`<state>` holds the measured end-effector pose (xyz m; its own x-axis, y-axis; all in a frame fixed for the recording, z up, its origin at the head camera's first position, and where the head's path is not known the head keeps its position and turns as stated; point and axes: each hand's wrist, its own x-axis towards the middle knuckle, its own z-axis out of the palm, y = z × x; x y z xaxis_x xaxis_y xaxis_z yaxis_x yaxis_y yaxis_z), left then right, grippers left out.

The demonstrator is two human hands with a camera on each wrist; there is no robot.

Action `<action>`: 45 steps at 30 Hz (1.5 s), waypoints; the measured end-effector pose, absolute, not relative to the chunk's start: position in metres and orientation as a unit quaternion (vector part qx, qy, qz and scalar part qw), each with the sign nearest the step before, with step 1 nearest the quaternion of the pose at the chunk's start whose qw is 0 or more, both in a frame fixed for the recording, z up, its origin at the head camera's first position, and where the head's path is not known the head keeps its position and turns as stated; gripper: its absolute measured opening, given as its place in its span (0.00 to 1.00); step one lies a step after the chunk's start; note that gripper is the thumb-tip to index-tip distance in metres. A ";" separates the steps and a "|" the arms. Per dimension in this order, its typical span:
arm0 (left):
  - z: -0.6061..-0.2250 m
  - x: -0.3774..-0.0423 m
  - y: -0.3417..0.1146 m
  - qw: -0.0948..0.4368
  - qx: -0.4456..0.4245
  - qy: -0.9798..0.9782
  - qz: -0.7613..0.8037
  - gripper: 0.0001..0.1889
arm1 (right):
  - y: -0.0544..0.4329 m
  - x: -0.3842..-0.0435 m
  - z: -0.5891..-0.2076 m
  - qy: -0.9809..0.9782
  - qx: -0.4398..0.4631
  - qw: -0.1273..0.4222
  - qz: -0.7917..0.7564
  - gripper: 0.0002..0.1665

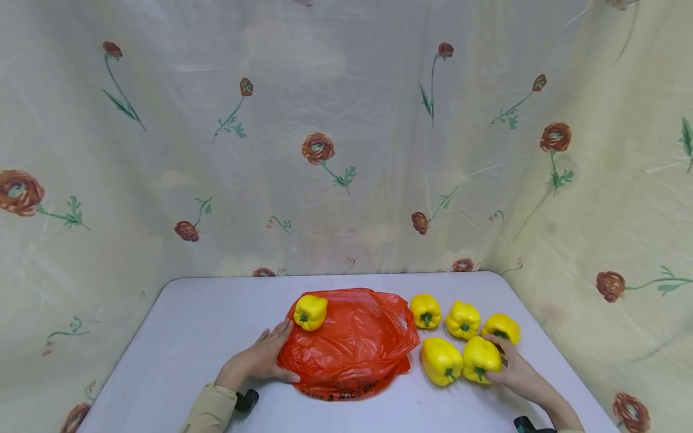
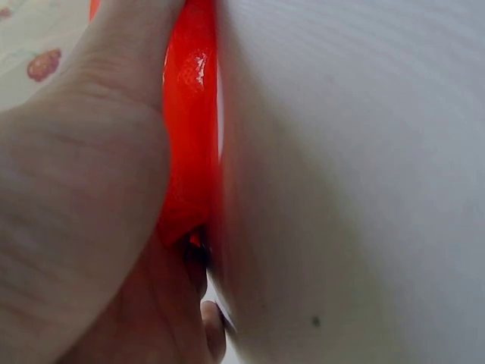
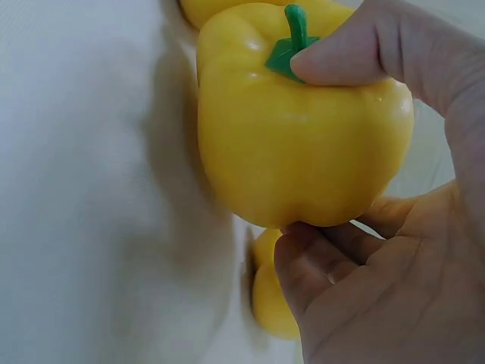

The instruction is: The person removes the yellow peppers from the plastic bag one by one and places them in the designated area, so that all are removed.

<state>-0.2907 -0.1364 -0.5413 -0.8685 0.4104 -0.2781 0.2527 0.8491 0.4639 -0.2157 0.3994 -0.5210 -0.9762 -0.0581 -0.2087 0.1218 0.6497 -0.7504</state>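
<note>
An orange plastic bag (image 1: pixel 352 343) lies flat on the white table (image 1: pixel 178 337), with one yellow bell pepper (image 1: pixel 310 311) on its far left corner. My left hand (image 1: pixel 265 358) lies flat on the bag's left edge; in the left wrist view the bag (image 2: pixel 189 129) shows beside the palm. Several more yellow peppers sit right of the bag. My right hand (image 1: pixel 500 367) grips the front right pepper (image 1: pixel 479 358); in the right wrist view my fingers (image 3: pixel 364 53) and thumb curl round this pepper (image 3: pixel 295 129) near its green stem.
Other loose peppers (image 1: pixel 425 310) (image 1: pixel 462 319) (image 1: pixel 501 326) (image 1: pixel 441 359) cluster close about the gripped one. A floral curtain (image 1: pixel 346 138) hangs behind and on both sides of the table. The table's rounded far edge runs just behind the bag.
</note>
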 end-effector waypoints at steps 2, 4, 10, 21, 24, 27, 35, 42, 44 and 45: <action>-0.541 -0.291 -0.136 0.187 0.176 0.943 0.211 0.65 | 0.400 -0.217 -0.523 0.902 0.022 0.114 -0.417 0.55; -0.541 -0.291 -0.136 0.188 0.176 0.943 0.211 0.65 | 0.401 -0.217 -0.525 0.900 0.026 0.119 -0.418 0.56; -0.542 -0.292 -0.136 0.186 0.174 0.944 0.209 0.65 | 0.402 -0.217 -0.530 0.898 0.037 0.123 -0.422 0.56; -0.543 -0.291 -0.136 0.182 0.174 0.944 0.212 0.65 | 0.401 -0.215 -0.530 0.903 0.030 0.121 -0.411 0.59; -0.543 -0.291 -0.136 0.184 0.172 0.944 0.212 0.65 | 0.399 -0.213 -0.526 0.906 0.025 0.111 -0.408 0.62; -0.542 -0.291 -0.136 0.185 0.171 0.945 0.211 0.65 | 0.397 -0.213 -0.521 0.907 0.029 0.111 -0.404 0.65; -0.542 -0.292 -0.136 0.186 0.175 0.944 0.209 0.65 | 0.391 -0.216 -0.512 0.913 0.057 0.125 -0.385 0.68; -0.543 -0.292 -0.137 0.186 0.177 0.943 0.212 0.66 | 0.387 -0.221 -0.505 0.925 0.041 0.084 -0.367 0.68; -0.544 -0.292 -0.137 0.184 0.177 0.944 0.210 0.65 | 0.381 -0.223 -0.501 0.926 0.043 0.076 -0.368 0.68; -0.544 -0.292 -0.137 0.183 0.177 0.944 0.210 0.65 | 0.378 -0.225 -0.498 0.925 0.041 0.071 -0.370 0.68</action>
